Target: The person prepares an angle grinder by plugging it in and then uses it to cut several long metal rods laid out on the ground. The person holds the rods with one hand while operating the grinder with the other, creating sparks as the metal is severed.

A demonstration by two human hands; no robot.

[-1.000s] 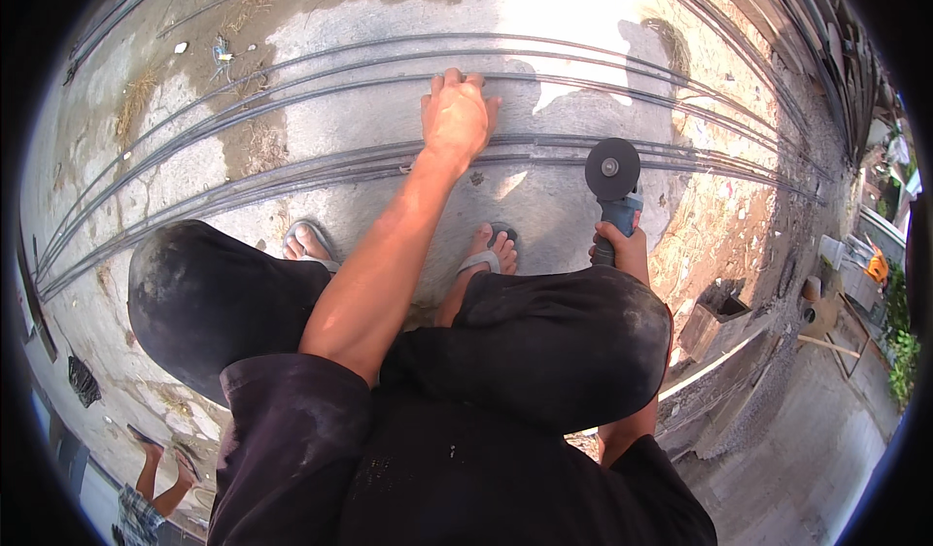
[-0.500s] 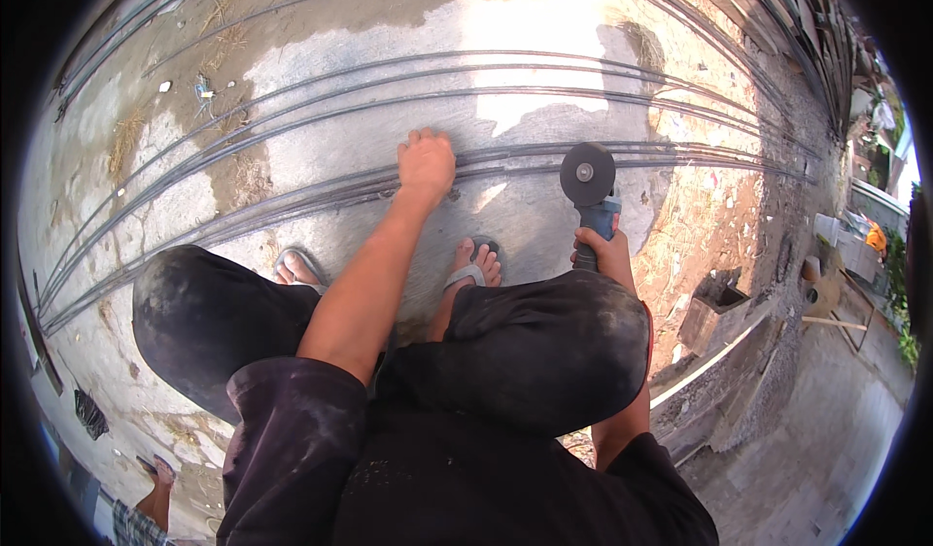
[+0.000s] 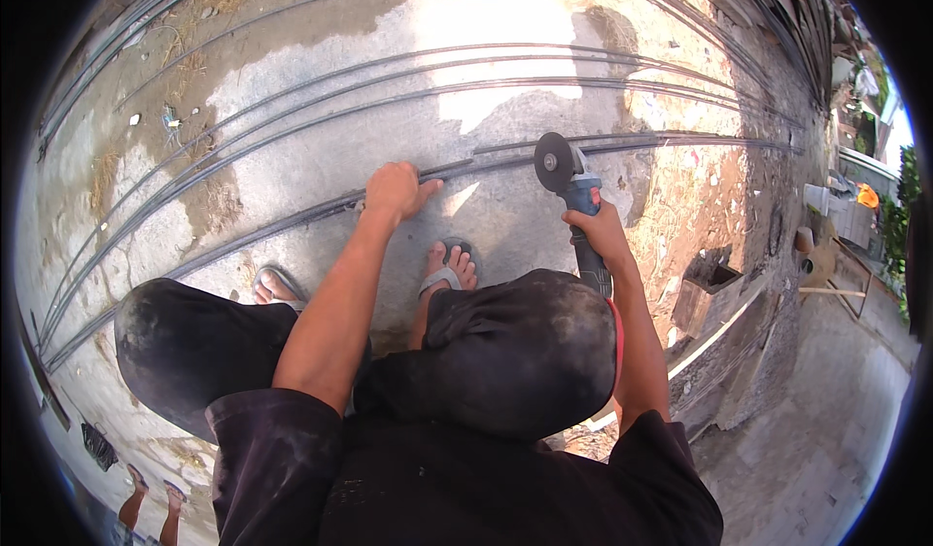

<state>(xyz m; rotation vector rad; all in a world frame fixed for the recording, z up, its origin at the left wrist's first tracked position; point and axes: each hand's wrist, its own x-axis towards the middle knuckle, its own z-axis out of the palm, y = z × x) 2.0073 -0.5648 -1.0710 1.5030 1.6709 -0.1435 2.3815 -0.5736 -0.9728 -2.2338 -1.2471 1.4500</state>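
Note:
My left hand (image 3: 392,192) is closed over a bundle of long dark steel rods (image 3: 292,220) on the concrete in front of my feet, with its thumb stretched to the right. My right hand (image 3: 604,231) grips the blue and black body of an angle grinder (image 3: 583,196). Its dark round disc (image 3: 552,163) is tilted on edge beside the rods, to the right of my left hand. Whether the disc touches them I cannot tell. Rod ends show between my left hand and the disc.
More long rods (image 3: 389,96) run across the ground farther off. My sandalled foot (image 3: 449,266) stands close behind the bundle. A box-like block (image 3: 708,289) lies to the right. Another person's legs (image 3: 155,507) show at lower left.
My left hand has come nearer to me on the rods, its thumb now out to the right. The grinder has turned from disc face up to disc on edge, and more of its body shows.

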